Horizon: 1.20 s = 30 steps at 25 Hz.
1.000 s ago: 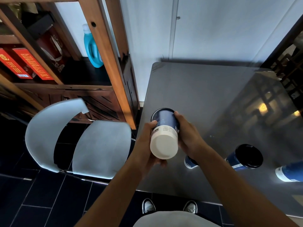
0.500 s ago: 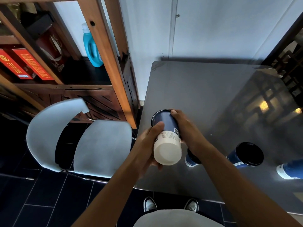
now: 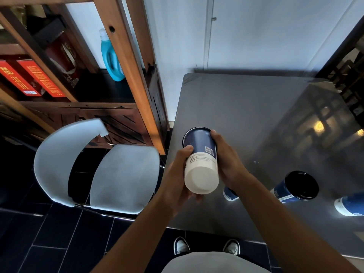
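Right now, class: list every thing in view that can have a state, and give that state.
held cup, tipped over, white base toward camera
left hand, grips held cup
right hand, grips held cup
black-lidded cup, upright on table, lid on
cup at right edge, top out of frame
blue bottle, upright on shelf, capped

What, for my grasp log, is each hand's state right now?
Left hand: fingers curled round the tilted blue-and-white paper cup.
Right hand: grips the same cup from the other side.
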Motion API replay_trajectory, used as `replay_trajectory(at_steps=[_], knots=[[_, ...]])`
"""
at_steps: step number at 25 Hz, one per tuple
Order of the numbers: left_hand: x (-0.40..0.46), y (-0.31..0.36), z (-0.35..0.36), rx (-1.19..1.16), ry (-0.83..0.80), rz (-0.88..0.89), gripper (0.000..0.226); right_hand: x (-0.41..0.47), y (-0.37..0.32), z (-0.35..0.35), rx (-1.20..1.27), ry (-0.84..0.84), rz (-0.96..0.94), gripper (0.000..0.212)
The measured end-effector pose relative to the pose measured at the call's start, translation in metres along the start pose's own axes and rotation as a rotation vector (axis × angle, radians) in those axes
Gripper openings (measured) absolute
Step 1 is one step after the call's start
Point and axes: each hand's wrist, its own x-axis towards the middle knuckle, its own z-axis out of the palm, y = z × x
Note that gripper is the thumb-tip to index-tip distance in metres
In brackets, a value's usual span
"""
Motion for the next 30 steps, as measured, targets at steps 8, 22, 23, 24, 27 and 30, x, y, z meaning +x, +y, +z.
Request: replay_trajectory(at_steps=[8,22,23,24,27,30], knots=[[0.005,0.003,-0.009,0.145,0.061,0.043,0.085,0.002,-0.006,-0.003,-0.517,0.016,-0.199,0.029],[0.002,-0.002,-0.009,0.081,0.100,0.049,0.048,0.002,-0.002,0.000,-0.199,0.030,-0.098,0.031],[0.002,-0.001,-0.009,0.123,0.103,0.059,0.051,0.002,-0.003,-0.001,-0.223,0.021,-0.111,0.030],[0.002,-0.001,-0.009,0.152,0.096,0.061,0.052,0.001,-0.004,-0.002,-0.252,0.020,-0.131,0.027],[0.002,-0.001,-0.009,0.154,0.073,0.036,0.057,0.001,-0.006,-0.003,-0.304,0.049,-0.177,0.026],[0.004,-0.003,-0.011,0.010,0.068,-0.002,0.058,0.005,-0.005,0.000,-0.259,0.062,-0.164,0.035]])
